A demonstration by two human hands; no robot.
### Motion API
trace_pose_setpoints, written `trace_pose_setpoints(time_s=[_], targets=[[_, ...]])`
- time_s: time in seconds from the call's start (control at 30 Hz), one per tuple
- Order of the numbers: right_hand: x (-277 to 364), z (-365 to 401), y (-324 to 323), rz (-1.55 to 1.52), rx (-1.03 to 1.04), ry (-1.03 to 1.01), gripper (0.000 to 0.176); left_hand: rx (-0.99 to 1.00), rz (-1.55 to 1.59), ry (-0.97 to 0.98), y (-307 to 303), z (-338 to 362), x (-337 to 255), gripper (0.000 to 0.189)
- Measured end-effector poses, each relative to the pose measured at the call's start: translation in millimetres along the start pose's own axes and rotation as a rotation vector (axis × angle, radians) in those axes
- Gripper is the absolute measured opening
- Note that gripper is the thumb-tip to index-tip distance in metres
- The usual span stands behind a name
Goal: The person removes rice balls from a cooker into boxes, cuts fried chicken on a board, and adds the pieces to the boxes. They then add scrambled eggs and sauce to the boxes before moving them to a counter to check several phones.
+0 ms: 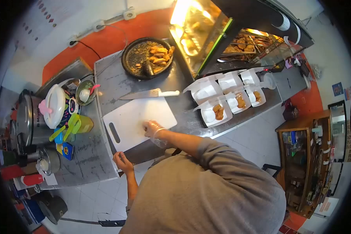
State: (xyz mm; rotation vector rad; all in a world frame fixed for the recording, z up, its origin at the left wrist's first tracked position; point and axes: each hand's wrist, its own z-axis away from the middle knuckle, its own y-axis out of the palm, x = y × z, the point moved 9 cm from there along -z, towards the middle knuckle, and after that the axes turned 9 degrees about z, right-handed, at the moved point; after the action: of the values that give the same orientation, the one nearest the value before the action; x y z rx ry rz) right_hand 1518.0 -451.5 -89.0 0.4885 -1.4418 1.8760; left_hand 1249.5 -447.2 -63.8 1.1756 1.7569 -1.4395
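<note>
My right hand [153,129], in a clear plastic glove, rests over the white cutting board [128,111] with its fingers curled down. Whatever may lie under those fingers is hidden. Bare and loosely bent, my left hand [123,162] hovers by the board's lower left edge and holds nothing I can see. Just beyond the board lies a knife [148,94] with a white handle. Farther back, a dark stone mortar [128,58] contains browned fried pieces and a pestle [148,68].
White paper boxes [211,121] stand in two rows on the right, several with fried pieces inside. Behind them is a lit glass display warmer [201,35]. Bowls, a lidded white container [55,106] and a green-handled tub [84,124] crowd the left side.
</note>
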Motion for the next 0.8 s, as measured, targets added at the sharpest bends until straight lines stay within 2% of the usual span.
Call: trace_pose_setpoints(time_s=[0.03, 0.1, 0.13, 0.17, 0.2, 0.23, 0.27, 0.3, 0.33, 0.37, 0.43, 0.53, 0.57, 0.63, 0.67, 0.73, 0.77, 0.8], targets=[[-18, 19, -14, -0.236, 0.114, 0.134, 0.025, -0.036, 0.014, 0.022, 0, 3, -4, 0.022], [-54, 54, -52, -0.921, 0.075, 0.114, 0.022, -0.054, 0.007, -0.077, 8, 14, 7, 0.023], [-65, 75, -79, -1.244, 0.062, 0.074, 0.021, -0.034, -0.034, -0.059, 14, 20, 12, 0.023], [-73, 103, -132, -1.089, -0.010, 0.198, 0.025, -0.016, -0.079, -0.042, 21, 24, 14, 0.023], [-107, 110, -168, -1.120, -0.175, 0.079, 0.027, -0.027, -0.070, -0.027, 29, 29, 5, 0.023], [-122, 133, -218, -0.922, -0.262, 0.232, 0.024, -0.027, -0.071, -0.019, 41, 31, -6, 0.023], [-142, 149, -260, -0.904, -0.363, 0.290, 0.023, -0.004, -0.043, -0.073, 55, 34, -15, 0.023], [-165, 150, -288, -1.124, -0.426, 0.038, 0.023, 0.018, -0.017, -0.126, 70, 38, -25, 0.023], [-188, 147, -316, -0.931, -0.442, 0.121, 0.023, 0.001, -0.046, 0.039, 86, 38, -51, 0.021], [-218, 134, -328, -0.944, -0.449, 0.108, 0.023, -0.001, -0.053, 0.057, 100, 39, -61, 0.021], [-285, 104, -328, -0.229, -0.314, 0.255, 0.029, 0.138, 0.024, 0.128, 144, 35, -85, 0.018], [-283, 100, -320, 0.211, 0.079, 0.517, 0.035, 0.157, 0.049, 0.164, 181, 31, -137, 0.017], [-287, 99, -323, 0.187, 0.054, 0.516, 0.035, 0.175, 0.050, 0.161, 188, 32, -146, 0.018], [-279, 93, -337, 0.301, -0.118, 0.361, 0.029, 0.174, 0.035, 0.203, 192, 39, -163, 0.019], [-271, 107, -349, 0.179, -0.143, 0.354, 0.027, 0.158, 0.035, 0.167, 188, 44, -159, 0.020], [-210, 152, -423, 0.356, -0.533, 0.218, 0.026, 0.145, 0.012, 0.151, 181, 56, -151, 0.020], [-191, 173, -454, 0.356, -0.900, -0.086, 0.022, 0.121, -0.043, 0.139, 172, 62, -141, 0.023], [-169, 190, -491, 0.382, -0.886, 0.032, 0.023, 0.094, -0.095, 0.127, 161, 69, -136, 0.025]])
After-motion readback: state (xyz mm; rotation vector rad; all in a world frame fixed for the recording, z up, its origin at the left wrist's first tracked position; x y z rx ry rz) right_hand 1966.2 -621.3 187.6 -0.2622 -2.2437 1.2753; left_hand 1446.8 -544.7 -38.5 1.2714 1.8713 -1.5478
